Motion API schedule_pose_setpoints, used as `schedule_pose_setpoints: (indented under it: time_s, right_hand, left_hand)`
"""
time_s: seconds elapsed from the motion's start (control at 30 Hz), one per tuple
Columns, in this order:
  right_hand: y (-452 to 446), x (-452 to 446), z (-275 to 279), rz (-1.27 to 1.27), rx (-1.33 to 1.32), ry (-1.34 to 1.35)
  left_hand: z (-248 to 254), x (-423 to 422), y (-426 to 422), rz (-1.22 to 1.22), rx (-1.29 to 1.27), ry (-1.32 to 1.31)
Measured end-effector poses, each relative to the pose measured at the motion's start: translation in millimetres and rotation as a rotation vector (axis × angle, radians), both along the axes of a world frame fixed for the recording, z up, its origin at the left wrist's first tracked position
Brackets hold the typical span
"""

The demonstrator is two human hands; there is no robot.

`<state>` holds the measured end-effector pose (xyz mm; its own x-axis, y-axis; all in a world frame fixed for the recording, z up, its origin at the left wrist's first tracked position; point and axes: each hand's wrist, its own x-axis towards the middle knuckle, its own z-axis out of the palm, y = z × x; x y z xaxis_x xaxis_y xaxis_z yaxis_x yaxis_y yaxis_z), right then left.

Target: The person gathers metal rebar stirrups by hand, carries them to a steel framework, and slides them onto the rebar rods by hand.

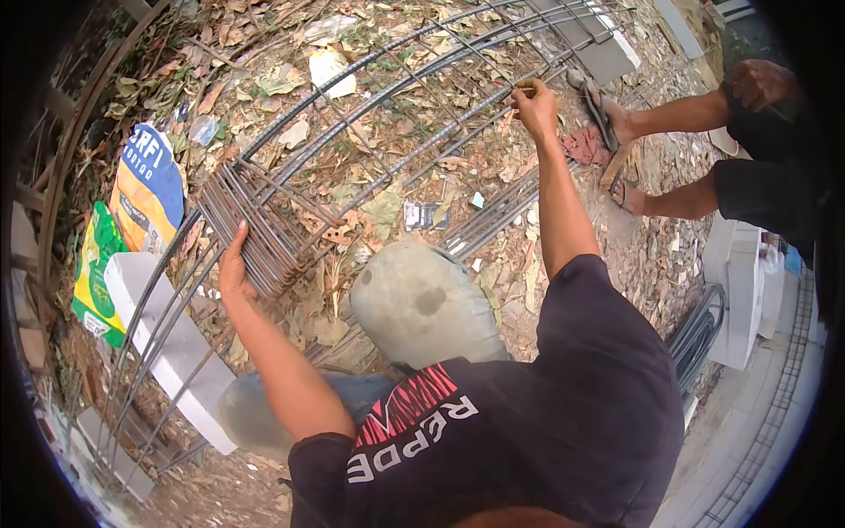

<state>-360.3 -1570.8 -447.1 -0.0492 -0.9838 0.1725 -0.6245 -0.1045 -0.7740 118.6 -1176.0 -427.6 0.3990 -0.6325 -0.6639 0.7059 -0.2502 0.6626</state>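
Observation:
My left hand (236, 275) grips a tight stack of square steel stirrups (257, 231), thumb up along the near side and the other fingers hidden behind it. The stack encloses the long ribbed bars of a rebar cage (378, 106), which runs from lower left to upper right. Farther along the cage, my right hand (535, 107) is closed in a pinch at the lower long rebar (475, 117). Single stirrups cross the bars at intervals between my hands. Whether a small wire sits in the right fingertips is too small to tell.
White blocks (172, 365) prop the cage at left, and a grey block (591, 42) at upper right. Loose rods (497, 211) lie before my knee. Another person's sandalled feet (627, 198) stand at right. Bags (145, 189) lie left; coiled wire (700, 330) rests by blocks at right.

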Motion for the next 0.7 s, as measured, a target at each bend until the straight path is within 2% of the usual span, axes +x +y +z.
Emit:
schedule_pose_setpoints:
  time_s: [0.17, 0.3, 0.33, 0.43, 0.47, 0.6, 0.7]
  right_hand:
    - [25.1, 26.2, 18.0, -0.076, 0.035, -0.103]
    - [25.0, 23.5, 10.7, -0.058, 0.008, 0.127]
    - [38.1, 31.5, 25.6, -0.100, -0.109, 0.278]
    - [59.3, 54.6, 45.8, -0.141, -0.334, 0.290]
    - [72.4, 66.7, 58.3, -0.040, -0.268, 0.241]
    - [102.3, 105.7, 74.2, 0.320, 0.040, 0.421]
    - [91.3, 116.4, 48.0, 0.374, -0.007, 0.371]
  left_hand:
    - [10.6, -6.0, -2.3, 0.020, 0.053, -0.059]
    - [12.1, -6.5, -1.9, 0.008, 0.052, -0.038]
    - [10.4, -5.6, -1.4, 0.001, 0.046, -0.033]
    - [8.8, -4.5, -1.8, -0.003, 0.034, -0.028]
    - [7.4, -4.0, -2.1, 0.001, 0.032, -0.028]
    - [5.0, -5.8, -1.4, 0.019, 0.009, -0.005]
    - [-6.8, 5.6, 1.9, 0.036, 0.012, -0.007]
